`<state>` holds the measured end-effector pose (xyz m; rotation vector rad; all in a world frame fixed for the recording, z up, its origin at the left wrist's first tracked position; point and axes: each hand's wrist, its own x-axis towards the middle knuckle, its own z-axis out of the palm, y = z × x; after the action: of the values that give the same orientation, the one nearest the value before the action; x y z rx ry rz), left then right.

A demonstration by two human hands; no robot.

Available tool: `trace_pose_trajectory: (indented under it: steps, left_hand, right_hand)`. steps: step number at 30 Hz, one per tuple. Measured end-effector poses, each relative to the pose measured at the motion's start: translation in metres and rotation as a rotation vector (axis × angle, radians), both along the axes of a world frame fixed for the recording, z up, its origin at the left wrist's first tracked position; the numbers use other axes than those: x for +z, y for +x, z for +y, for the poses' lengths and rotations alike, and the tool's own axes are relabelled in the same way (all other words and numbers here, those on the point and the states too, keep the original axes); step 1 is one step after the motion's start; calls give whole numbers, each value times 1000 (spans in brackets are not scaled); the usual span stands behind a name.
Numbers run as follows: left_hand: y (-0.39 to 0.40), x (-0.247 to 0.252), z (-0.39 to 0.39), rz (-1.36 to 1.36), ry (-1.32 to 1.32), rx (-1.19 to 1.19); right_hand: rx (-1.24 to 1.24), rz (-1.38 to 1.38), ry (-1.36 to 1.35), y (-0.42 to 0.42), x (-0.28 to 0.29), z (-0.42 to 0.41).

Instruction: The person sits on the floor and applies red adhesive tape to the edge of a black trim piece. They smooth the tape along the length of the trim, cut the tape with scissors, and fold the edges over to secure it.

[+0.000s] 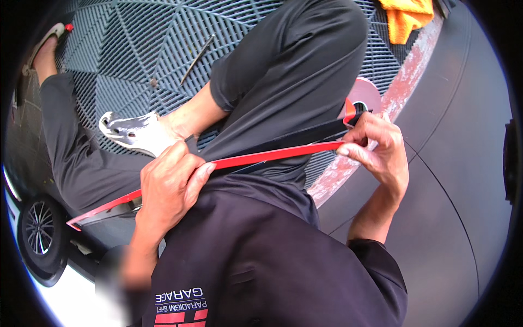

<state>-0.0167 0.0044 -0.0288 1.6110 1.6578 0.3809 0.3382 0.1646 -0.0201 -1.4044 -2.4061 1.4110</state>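
A long thin strip with a red face [278,154] runs across my lap, its far left end [77,222] reaching past my left hand. My left hand [173,180] grips the strip, thumb lying on the red face. At the right, my right hand [376,143] pinches the strip between thumb and fingers. A dark, narrow trim piece [294,137] lies alongside it; whether the two are joined is unclear. Behind my right hand is a tape roll [367,90], partly hidden, with a red loop of tape [349,111] beside it.
Grey slatted floor mats [139,49] lie under my legs, with a thin rod-like tool [198,59] on them. An orange cloth [408,18] is at the top right. A worn red-and-white edge [412,69] borders a dark panel [441,171]. A car wheel [41,227] stands at the left.
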Motion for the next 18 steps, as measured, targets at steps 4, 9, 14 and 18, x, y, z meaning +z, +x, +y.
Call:
trace_pose_trajectory:
  steps: [4,9,14,18]
  left_hand:
    - [-21,4,-20,16,-3,-6]
    - [-27,1,-28,32,16,17]
    - [-26,-4,-30,-12,50,18]
    - [-32,-4,-35,-13,39,23]
  right_hand:
    - [39,-10,15,-23,7,-17]
    - [-85,205,-124,-29,8,-17]
    - [-581,563,-379,-8,8,-2]
    - [-638,252,-68,21,-15,13]
